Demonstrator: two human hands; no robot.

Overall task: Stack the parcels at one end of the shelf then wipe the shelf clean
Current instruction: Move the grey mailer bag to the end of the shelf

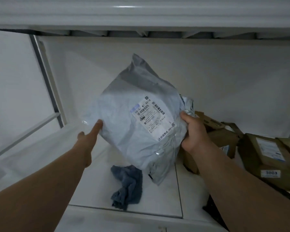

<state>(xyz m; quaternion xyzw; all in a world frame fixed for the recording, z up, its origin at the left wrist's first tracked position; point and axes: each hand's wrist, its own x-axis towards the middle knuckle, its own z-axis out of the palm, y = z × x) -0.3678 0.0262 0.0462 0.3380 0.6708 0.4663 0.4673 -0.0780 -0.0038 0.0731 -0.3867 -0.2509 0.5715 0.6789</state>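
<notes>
A large pale grey plastic mailer parcel [132, 124] with a white shipping label is held tilted above the white shelf [164, 195]. My left hand [89, 133] presses its left edge with fingers extended. My right hand [193, 131] grips its right edge, fingers curled behind the plastic. A crumpled blue-grey cloth [126, 185] lies on the shelf below the parcel, near the front edge. To the right sit brown cardboard parcels [223, 139], the nearest partly hidden behind my right hand, and a further box [264, 158] with a label reading 3003.
The upper shelf's white underside [141, 14] hangs close above. A grey metal upright [45, 77] bounds the left end of the shelf, with a white wall behind. A dark object [213, 210] shows at the shelf's front right.
</notes>
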